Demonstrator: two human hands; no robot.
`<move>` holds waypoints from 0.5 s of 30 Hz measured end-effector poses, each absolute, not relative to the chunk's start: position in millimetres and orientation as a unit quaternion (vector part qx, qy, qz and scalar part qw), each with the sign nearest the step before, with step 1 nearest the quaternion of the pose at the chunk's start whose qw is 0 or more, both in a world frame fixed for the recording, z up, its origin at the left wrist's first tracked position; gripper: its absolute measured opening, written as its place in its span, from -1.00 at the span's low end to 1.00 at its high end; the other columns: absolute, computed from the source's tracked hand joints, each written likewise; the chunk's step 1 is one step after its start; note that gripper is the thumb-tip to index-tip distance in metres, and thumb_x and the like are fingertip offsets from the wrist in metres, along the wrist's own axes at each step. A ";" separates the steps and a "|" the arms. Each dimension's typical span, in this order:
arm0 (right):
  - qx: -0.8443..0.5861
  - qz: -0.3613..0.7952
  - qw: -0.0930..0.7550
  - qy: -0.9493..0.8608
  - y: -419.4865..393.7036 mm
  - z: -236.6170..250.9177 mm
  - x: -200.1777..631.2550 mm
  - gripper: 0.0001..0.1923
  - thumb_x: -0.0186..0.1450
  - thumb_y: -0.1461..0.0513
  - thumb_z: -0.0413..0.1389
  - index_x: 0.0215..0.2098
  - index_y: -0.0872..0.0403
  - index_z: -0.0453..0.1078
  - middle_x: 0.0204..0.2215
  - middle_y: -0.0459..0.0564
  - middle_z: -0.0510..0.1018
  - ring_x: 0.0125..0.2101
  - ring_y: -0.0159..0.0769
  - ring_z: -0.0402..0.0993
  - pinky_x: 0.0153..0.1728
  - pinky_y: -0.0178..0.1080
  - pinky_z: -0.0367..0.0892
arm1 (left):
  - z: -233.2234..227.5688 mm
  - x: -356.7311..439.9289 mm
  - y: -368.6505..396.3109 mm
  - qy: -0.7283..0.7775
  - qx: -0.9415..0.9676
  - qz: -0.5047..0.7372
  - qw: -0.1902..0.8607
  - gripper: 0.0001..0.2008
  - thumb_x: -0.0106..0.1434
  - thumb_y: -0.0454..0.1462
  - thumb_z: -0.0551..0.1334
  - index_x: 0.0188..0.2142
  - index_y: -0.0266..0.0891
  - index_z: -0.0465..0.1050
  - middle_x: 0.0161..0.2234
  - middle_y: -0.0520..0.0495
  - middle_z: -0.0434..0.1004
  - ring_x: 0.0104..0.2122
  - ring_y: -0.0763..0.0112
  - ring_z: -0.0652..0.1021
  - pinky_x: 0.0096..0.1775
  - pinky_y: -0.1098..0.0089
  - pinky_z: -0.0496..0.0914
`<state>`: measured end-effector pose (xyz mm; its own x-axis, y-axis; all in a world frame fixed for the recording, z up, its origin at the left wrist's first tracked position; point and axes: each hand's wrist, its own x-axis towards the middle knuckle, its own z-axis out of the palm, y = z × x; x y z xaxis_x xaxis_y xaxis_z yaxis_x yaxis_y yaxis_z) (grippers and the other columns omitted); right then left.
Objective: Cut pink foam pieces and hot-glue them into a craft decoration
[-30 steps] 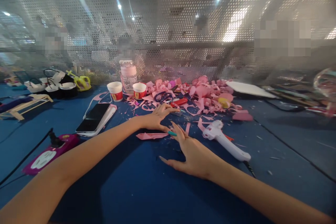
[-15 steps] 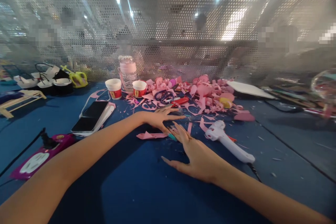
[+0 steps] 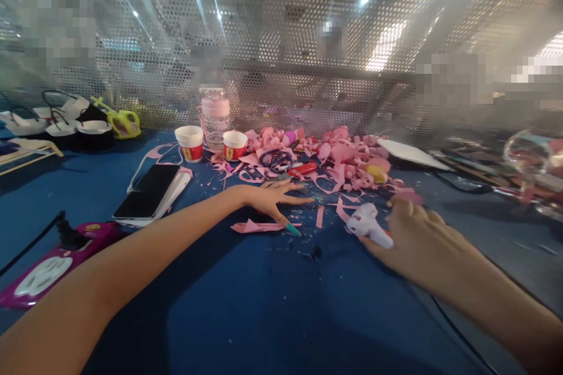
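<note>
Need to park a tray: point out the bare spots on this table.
Bare blue table lies between both forearms, and right of the glue gun under the right hand. Pink paper scraps crowd the back; the phone fills the left.

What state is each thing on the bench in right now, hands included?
Right hand: closed over the glue gun's handle.
Glue gun: white, lying on its side on the blue table.
Left hand: flat, fingers spread, beside a pink paper strip.
Phone: screen dark, face up.
Two paper cups: upright.
Bottle: upright, pink cap on.
Scissors: lying among pink scraps.
Power strip: one plug in.
</note>
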<state>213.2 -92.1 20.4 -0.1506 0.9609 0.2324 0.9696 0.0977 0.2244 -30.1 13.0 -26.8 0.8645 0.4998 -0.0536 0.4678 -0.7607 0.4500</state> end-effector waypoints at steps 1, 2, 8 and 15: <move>-0.651 -0.173 -0.011 -0.739 -89.3 12.7 220.4 -0.66 0.12 0.06 -0.01 -0.36 0.22 0.22 -0.42 0.34 0.39 -0.32 0.22 0.38 -0.47 -0.02 0.26 | -26.8 -30.1 12.6 0.261 0.936 0.041 0.234 -0.22 -0.02 0.05 0.22 0.16 0.18 -0.09 0.26 0.09 -0.27 0.20 -0.01 -0.15 0.10 -0.07 -0.22; -0.641 -0.174 -0.021 -0.747 -86.5 4.1 226.6 -0.73 0.12 0.10 0.00 -0.41 0.18 0.22 -0.45 0.30 0.38 -0.36 0.19 0.38 -0.51 -0.06 0.25 | -26.7 -30.1 12.1 0.263 0.934 0.046 0.237 -0.23 -0.03 0.05 0.23 0.16 0.17 -0.06 0.25 0.08 -0.24 0.20 -0.01 -0.13 0.10 -0.06 -0.20; -0.612 -0.127 0.062 -0.778 -82.7 -15.3 241.8 -0.84 0.17 0.24 -0.07 -0.56 0.03 0.08 -0.62 0.06 0.30 -0.55 -0.09 0.35 -0.56 -0.18 0.19 | -25.1 -29.9 10.5 0.274 0.930 0.040 0.241 -0.24 -0.02 0.02 0.23 0.15 0.16 -0.04 0.25 0.07 -0.23 0.20 -0.02 -0.15 0.09 -0.09 -0.21; -0.494 0.012 0.171 -0.853 -116.8 18.4 220.3 -0.92 0.25 0.24 -0.14 -0.40 0.00 0.13 -0.49 0.00 0.35 -0.51 -0.27 0.31 -0.46 -0.20 0.24 | -25.5 -29.5 13.2 0.264 0.936 0.015 0.232 -0.22 0.01 0.04 0.19 0.18 0.12 -0.13 0.26 0.08 -0.33 0.21 0.03 -0.26 0.10 -0.05 -0.28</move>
